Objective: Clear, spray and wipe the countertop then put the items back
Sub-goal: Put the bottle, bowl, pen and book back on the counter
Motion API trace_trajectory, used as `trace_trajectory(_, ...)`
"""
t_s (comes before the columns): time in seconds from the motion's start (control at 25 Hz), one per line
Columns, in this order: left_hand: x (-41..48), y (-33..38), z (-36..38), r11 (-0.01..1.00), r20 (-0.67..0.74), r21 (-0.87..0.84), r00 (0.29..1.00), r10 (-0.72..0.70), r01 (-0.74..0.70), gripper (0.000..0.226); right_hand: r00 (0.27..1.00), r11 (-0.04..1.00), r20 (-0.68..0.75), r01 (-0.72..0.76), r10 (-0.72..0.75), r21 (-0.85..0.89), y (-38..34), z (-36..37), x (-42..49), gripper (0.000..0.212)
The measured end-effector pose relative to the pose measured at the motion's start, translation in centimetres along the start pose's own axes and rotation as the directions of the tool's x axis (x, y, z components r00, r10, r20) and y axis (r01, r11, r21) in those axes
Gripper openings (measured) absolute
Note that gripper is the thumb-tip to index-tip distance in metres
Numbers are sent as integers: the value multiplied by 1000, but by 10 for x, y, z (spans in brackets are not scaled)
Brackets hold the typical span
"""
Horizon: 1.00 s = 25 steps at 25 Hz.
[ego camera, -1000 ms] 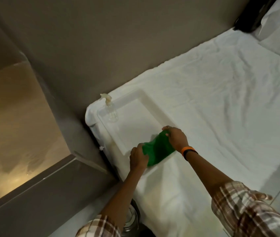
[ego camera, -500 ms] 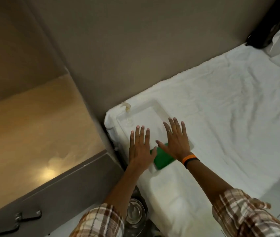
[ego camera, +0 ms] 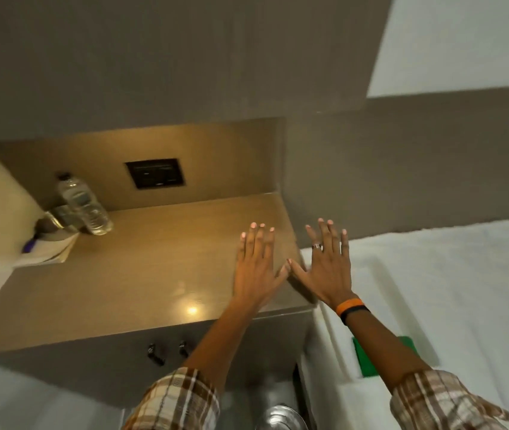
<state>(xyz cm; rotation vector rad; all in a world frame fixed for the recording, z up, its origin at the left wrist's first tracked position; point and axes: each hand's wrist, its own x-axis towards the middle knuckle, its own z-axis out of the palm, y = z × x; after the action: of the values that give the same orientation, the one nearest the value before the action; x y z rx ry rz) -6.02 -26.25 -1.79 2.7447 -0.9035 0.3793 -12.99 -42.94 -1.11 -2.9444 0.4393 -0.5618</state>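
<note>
My left hand [ego camera: 257, 268] is spread flat, palm down, over the right end of the tan countertop [ego camera: 141, 274], holding nothing. My right hand [ego camera: 324, 268] is spread the same way just right of it, past the counter's edge, thumbs nearly touching; it wears a ring and an orange and black wristband. The folded green cloth [ego camera: 371, 358] lies on a white tray [ego camera: 393, 293] on the bed, partly hidden under my right forearm. A clear water bottle [ego camera: 84, 206] stands at the counter's back left.
A glass [ego camera: 56, 217] and a white paper item [ego camera: 49, 251] sit next to the bottle. A dark switch plate [ego camera: 155, 173] is on the back wall. Drawer handles [ego camera: 167, 352] show below the counter, a metal bin [ego camera: 281, 418] on the floor, white bedding [ego camera: 464, 290] at right.
Both hands let go of the green cloth on the tray, opened flat, and swung left toward the countertop. My view turned left from the bed to the counter.
</note>
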Motion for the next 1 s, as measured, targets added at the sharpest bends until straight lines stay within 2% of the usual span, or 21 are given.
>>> trace_trajectory(0.12, -21, -85, -22, 997, 2, 37, 997, -74, 74, 83, 998, 998, -4, 60, -60, 20, -78, 15, 12, 91)
trace_trajectory(0.4, -68, -316, -55, 958, 60, 107, 960, -275, 268, 86, 976, 976, 99, 181, -193, 122, -295, 86, 61, 92)
trace_trajectory(0.52, -73, -392, -67, 938, 74, 117, 939, -336, 327, 87, 967, 970, 133, 199, -218, 139, -369, 107, 88, 93)
trace_trajectory(0.72, -70, -482, -84, 912, 45, 34, 911, -410, 409, 84, 952, 945, 205, 163, -226, 285, -463, 127, 127, 92)
trace_trajectory(0.8, -60, -501, -86, 918, 74, -62, 919, -387, 391, 77, 954, 922, 225, 105, -200, 373, -484, 130, 142, 89)
trace_trajectory(0.84, -53, -509, -86, 902, 103, -164, 917, -386, 398, 75, 955, 900, 232, 73, -188, 430, -494, 132, 150, 87)
trace_trajectory(0.92, -32, -517, -87, 810, 172, -389, 899, -404, 438, 72, 958, 842, 240, 2, -156, 539, -510, 136, 164, 78)
trace_trajectory(1.0, -8, -520, -85, 731, 228, -513, 892, -390, 450, 70, 961, 807, 246, -45, -126, 589, -520, 143, 178, 63)
